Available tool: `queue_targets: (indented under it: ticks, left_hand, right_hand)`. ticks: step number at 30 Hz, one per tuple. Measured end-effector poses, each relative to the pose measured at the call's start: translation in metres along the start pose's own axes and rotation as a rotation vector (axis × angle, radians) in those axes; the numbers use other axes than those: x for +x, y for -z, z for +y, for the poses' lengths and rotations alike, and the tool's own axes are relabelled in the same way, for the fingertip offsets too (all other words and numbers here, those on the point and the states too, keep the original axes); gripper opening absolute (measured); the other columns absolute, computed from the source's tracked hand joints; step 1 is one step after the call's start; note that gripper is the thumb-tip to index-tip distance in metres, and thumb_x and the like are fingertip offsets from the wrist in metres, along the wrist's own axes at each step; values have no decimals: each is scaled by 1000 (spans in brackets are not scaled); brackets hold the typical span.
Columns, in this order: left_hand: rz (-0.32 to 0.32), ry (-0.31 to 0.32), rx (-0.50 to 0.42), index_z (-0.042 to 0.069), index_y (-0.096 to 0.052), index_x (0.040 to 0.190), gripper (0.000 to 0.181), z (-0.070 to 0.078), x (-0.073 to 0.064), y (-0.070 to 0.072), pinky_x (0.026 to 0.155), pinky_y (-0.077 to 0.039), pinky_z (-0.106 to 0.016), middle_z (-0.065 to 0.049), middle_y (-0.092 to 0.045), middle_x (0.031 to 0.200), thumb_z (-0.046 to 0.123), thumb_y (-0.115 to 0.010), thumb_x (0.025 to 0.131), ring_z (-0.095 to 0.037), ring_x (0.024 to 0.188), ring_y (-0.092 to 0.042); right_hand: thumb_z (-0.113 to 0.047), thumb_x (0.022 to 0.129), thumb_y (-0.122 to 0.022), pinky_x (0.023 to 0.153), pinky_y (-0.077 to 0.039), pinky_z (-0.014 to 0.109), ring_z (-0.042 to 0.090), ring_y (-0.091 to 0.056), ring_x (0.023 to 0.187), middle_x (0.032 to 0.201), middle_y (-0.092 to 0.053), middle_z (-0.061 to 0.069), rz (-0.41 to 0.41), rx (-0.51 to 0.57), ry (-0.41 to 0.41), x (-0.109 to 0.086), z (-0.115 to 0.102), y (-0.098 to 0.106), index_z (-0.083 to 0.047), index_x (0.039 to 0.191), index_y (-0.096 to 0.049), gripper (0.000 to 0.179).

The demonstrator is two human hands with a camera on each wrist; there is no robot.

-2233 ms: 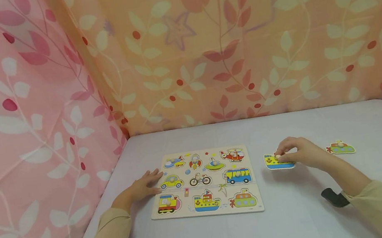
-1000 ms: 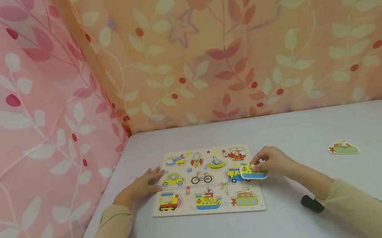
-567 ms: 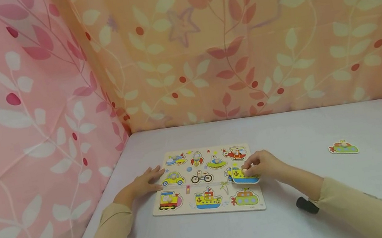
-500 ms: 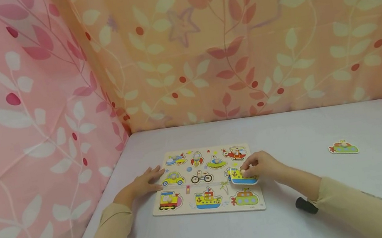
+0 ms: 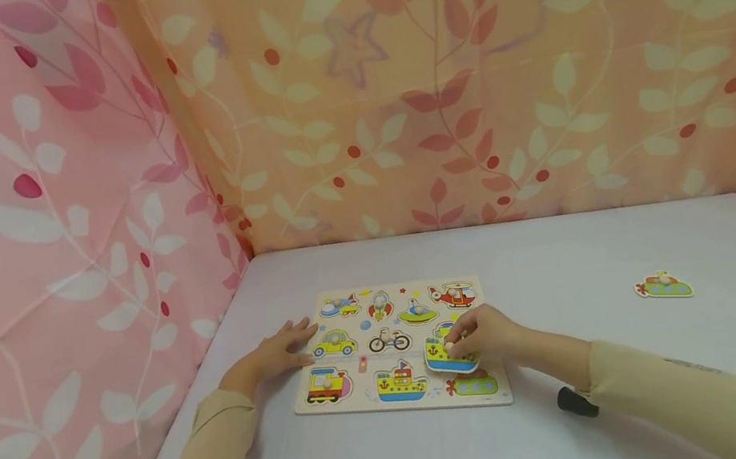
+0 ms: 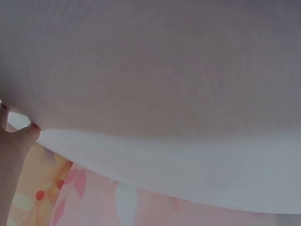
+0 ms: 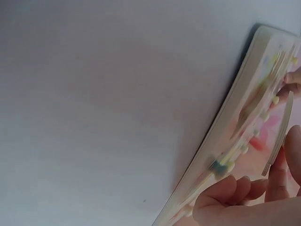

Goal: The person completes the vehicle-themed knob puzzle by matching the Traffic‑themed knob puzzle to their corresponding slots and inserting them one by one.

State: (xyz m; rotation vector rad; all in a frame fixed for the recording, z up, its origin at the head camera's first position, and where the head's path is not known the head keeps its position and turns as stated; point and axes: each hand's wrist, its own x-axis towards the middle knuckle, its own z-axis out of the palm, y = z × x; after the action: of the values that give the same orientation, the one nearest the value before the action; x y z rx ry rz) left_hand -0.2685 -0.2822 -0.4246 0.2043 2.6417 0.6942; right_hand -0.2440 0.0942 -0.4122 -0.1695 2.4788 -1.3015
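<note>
My right hand pinches the round knob of a ship puzzle piece, yellow above and blue below. In the head view the piece overlaps the lower right of the wooden puzzle board, between the printed ship picture and the submarine picture. The right wrist view shows the ship piece edge-on, raised over the board. My left hand rests with spread fingers at the board's left edge. Knobbed pieces such as the train, car and helicopter sit in the board.
A green submarine piece lies on the white table to the right. A black strap-like object shows under the right wrist. Floral cloth stands behind the table and along the left.
My right hand picked the ship piece up from right of the board and carried it left and nearer, over the board. The left hand stays at the board's left edge.
</note>
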Motion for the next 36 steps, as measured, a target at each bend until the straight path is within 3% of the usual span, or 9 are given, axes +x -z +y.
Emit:
queue_targets:
  ticks: [8, 17, 24, 36]
  left_hand:
    - [2, -10, -2, 19, -36, 151, 70, -1, 1, 0, 112, 4, -64, -7, -17, 161, 34, -67, 91, -35, 147, 3]
    - [-1, -17, -10, 18, -36, 151, 69, -1, -1, -1, 112, 5, -62, -7, -16, 162, 34, -66, 91, -35, 148, 4]
    - [-3, -8, 3, 19, -34, 152, 69, 0, 0, 1, 111, 3, -64, -7, -16, 162, 33, -65, 92, -35, 147, 3]
    - [-11, -28, 5, 17, -35, 152, 69, 0, 0, 2, 112, 5, -64, -9, -15, 162, 32, -65, 92, -37, 147, 4]
  right_hand:
    - [-6, 77, -82, 63, -35, 28, 20, -46, 85, 85, -53, 5, -49, 43, 35, -1, -7, -20, -7, 82, -75, 9]
    - [-9, 75, -83, 65, -40, 27, 16, -49, 80, 84, -56, 0, -63, -132, 117, -1, -14, -40, -10, 76, -73, 10]
    - [-8, 78, -81, 59, -41, 25, 16, -50, 72, 75, -57, 1, -114, -153, 142, 4, -25, -54, -11, 76, -72, 10]
    - [-16, 79, -82, 76, -40, 36, 20, -51, 88, 87, -59, -2, -147, -250, 101, 11, -44, -68, -14, 71, -68, 15]
